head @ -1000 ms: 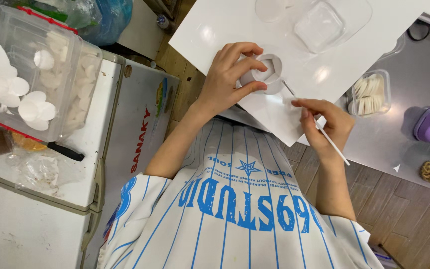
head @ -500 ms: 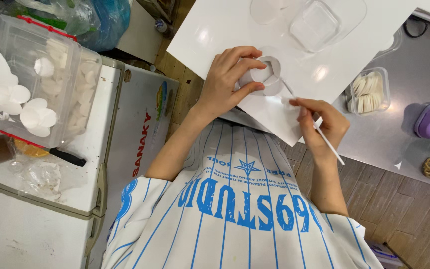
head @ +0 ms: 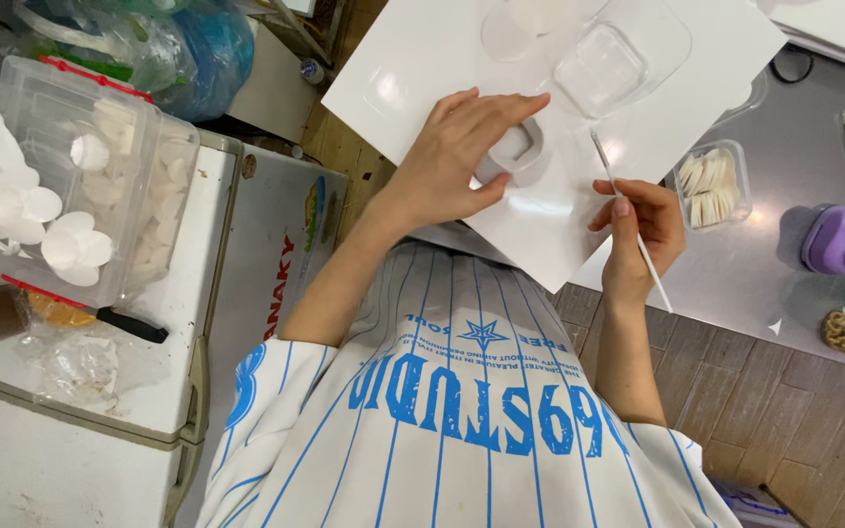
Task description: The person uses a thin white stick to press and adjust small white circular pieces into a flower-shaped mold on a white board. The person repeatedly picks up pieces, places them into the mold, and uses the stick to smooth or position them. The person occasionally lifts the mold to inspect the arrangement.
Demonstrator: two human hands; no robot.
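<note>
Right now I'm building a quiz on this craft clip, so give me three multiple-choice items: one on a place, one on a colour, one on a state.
1. Where does the small clear tub of white pieces sit?
A. on the grey counter beside the white board
B. on the floor
C. on the person's lap

2. What colour is the punch-like tool at the counter's right edge?
A. red
B. purple
C. yellow

3. What is the right hand doing?
A. lying flat and empty
B. gripping a knife
C. pinching a thin white stick

Answers: 1 A, the tub stands on the grey counter just off the white board. 2 B, its body is purple. 3 C, the fingers close on the thin white stick, while the left hand holds a small white ring.
</note>
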